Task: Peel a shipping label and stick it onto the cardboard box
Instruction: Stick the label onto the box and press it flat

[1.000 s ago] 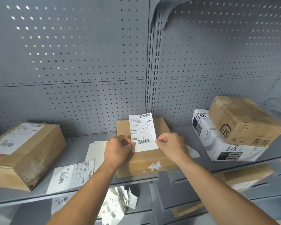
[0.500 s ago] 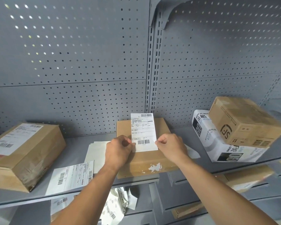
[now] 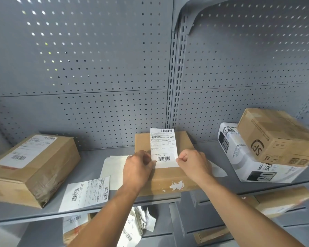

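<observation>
A white shipping label (image 3: 163,146) with barcodes at its top and bottom is held upright over a flat cardboard box (image 3: 168,177) on the grey shelf. My left hand (image 3: 138,168) pinches the label's lower left corner. My right hand (image 3: 193,163) pinches its lower right corner. The label's bottom edge sits low over the box top, and its top edge reaches just past the box's far edge. I cannot tell whether the label touches the box. Torn white paper scraps mark the box's front face.
A labelled cardboard box (image 3: 32,166) stands at the left. Loose label sheets (image 3: 86,193) and blank backing papers (image 3: 112,166) lie on the shelf (image 3: 96,209) between the boxes. At the right a brown box (image 3: 276,138) rests on a white carton (image 3: 243,157). Crumpled papers (image 3: 137,227) fill the lower shelf.
Both hands have lowered the label slightly toward the box top and straightened it; it was tilted a second ago.
</observation>
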Available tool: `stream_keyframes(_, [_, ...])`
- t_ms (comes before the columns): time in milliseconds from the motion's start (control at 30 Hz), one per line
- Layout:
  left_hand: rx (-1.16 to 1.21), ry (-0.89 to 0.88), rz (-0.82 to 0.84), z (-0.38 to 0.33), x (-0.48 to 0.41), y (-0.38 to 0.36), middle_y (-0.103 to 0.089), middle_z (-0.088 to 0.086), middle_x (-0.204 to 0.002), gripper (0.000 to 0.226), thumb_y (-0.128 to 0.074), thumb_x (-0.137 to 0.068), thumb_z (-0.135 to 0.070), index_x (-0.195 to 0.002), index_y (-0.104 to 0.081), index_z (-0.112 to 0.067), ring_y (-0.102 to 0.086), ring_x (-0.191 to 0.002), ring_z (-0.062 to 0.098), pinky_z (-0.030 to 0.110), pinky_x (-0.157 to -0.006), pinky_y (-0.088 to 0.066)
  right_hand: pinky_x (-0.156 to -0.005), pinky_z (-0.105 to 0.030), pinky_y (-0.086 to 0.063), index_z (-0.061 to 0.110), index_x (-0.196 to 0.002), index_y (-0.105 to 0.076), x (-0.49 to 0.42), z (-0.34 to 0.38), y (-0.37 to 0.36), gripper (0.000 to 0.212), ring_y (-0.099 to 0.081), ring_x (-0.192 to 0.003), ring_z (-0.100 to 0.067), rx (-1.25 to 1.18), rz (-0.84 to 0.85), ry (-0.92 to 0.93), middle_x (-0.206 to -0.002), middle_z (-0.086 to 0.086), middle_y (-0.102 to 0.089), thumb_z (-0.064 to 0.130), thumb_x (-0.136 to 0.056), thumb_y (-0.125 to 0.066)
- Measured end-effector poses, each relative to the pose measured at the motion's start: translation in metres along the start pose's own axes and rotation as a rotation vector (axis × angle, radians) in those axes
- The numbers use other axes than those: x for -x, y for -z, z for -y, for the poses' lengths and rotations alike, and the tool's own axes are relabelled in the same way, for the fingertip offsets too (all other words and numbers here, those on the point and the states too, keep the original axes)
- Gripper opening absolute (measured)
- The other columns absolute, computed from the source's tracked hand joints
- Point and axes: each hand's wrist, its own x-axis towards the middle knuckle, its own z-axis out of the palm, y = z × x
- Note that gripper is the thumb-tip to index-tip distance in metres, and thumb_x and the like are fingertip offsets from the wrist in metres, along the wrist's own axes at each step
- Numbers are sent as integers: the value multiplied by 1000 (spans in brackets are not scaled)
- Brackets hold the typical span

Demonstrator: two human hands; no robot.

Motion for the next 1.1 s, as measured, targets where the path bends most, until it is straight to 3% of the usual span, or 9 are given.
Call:
stream_keyframes(133, [-50, -15, -38, 4, 3, -2, -69, -14, -86, 28, -81, -82, -42, -96, -62, -27, -56, -96, 21, 35, -81, -52, -69, -34, -58, 30, -86, -70, 0, -1, -1, 8, -67, -86, -13, 1, -17, 28, -82, 18, -71, 37, -88, -70])
stream_keyframes(300, [-136, -96, -47, 5, 5, 0, -71, -3, -115, 38, -78, -85, -44, -115, -64, -25, -54, -120, 24, 39, -92, -52, -70, -35, -58, 30, -92, -68, 0, -3, -1, 9, -67, -88, -15, -19, -18, 51, -86, 16, -70, 36, -87, -73])
stream_keyframes(367, [-148, -86, 12, 5, 4, 2, -68, -3, -126, 41, -74, -88, -46, -122, -61, -28, -59, -122, 22, 39, -93, -55, -75, -36, -57, 31, -104, -66, 0, -4, -1, 20, -65, -96, -18, -16, -24, 73, -99, 13, -68, 37, -87, -73])
stream_keyframes(433, [-197, -75, 52, 5, 2, 5, -66, -6, -122, 37, -70, -90, -47, -122, -60, -30, -65, -111, 23, 37, -84, -55, -86, -38, -54, 27, -122, -63, 0, -5, -2, 38, -59, -111, -23, 30, -40, 102, -118, 4, -62, 41, -87, -72])
stream_keyframes(533, [-244, -74, 84, -4, -1, 7, -66, -2, -110, 26, -66, -92, -38, -114, -60, -25, -62, -112, 26, 34, -75, -49, -111, -46, -38, 24, -146, -47, -3, -4, -8, 73, -35, -140, -28, 161, -30, 134, -150, -2, -45, 66, -87, -57])
stream_keyframes(633, [-313, -85, 96, -16, -4, -4, -62, 4, -132, 45, -58, -94, -46, -131, -55, -19, -43, -139, 27, 39, -97, -49, -120, -59, -18, 24, -156, -28, -6, 2, -14, 102, -11, -156, -27, 243, 115, 86, -167, -3, -19, 90, -78, -33])
stream_keyframes(700, [-381, -101, 100, -18, -3, -13, -52, 3, -149, 61, -49, -96, -58, -143, -46, -18, -31, -149, 26, 42, -115, -38, -119, -60, -19, 22, -155, -27, -8, 5, -17, 111, -10, -156, -26, 270, 155, 81, -168, -4, -16, 96, -73, -24])
stream_keyframes(833, [-406, -80, 122, -15, -4, -17, -40, 1, -159, 70, -40, -97, -64, -150, -39, -18, -23, -153, 27, 44, -121, -30, -117, -55, -27, 22, -155, -26, -10, 5, -19, 108, -6, -157, -25, 280, 170, 74, -169, -3, -14, 94, -74, -22])
stream_keyframes(1100, [-346, -94, 150, -13, -6, -12, -52, 5, -151, 58, -53, -98, -50, -147, -44, -21, -34, -147, 33, 44, -117, -35, -120, -53, -24, 24, -157, -24, -10, 0, -22, 67, -3, -158, -23, 268, 171, 95, -171, 0, -11, 58, -100, -30])
